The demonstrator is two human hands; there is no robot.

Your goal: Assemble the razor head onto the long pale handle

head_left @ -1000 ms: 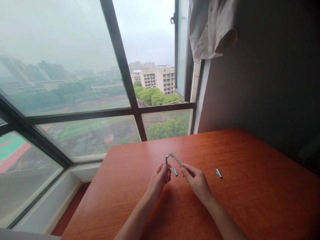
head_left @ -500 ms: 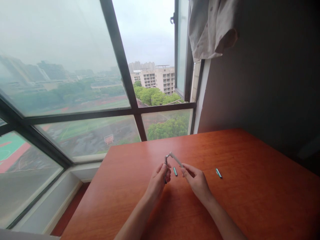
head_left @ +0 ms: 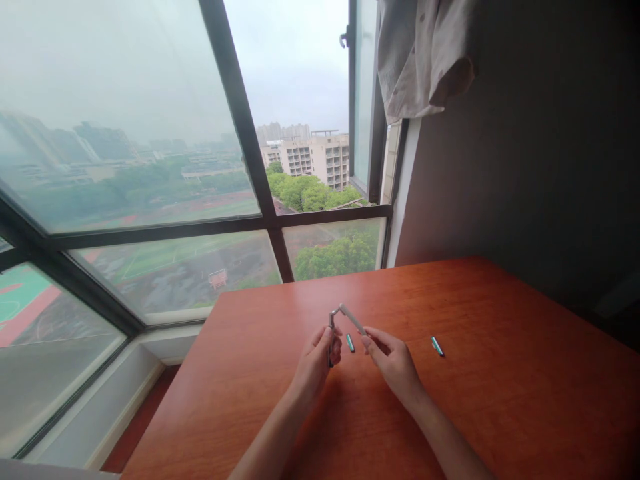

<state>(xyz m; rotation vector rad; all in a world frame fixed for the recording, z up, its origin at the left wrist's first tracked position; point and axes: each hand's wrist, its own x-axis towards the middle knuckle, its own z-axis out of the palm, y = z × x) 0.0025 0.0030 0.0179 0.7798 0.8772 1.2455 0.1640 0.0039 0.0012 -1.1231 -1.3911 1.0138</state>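
Observation:
My left hand [head_left: 313, 363] is closed around a metal razor handle [head_left: 331, 320], held nearly upright with its bent neck above my fingers. Between the thumb and fingers of my right hand [head_left: 394, 360] is a slim light-grey stick [head_left: 354, 319], slanting up to the left. Its tip meets or nearly meets the razor handle's neck; I cannot tell which. On the table between my hands lies a small green-and-white razor cartridge [head_left: 350, 343] with a dark edge. A similar razor cartridge [head_left: 437, 346] rests to the right of my right hand.
The reddish-brown wooden table [head_left: 500, 400] spreads beneath both hands. Windows with dark frames [head_left: 165, 233] stand beyond its far and left edges. A grey cloth [head_left: 425, 60] hangs at the upper right, before a dark wall [head_left: 525, 167].

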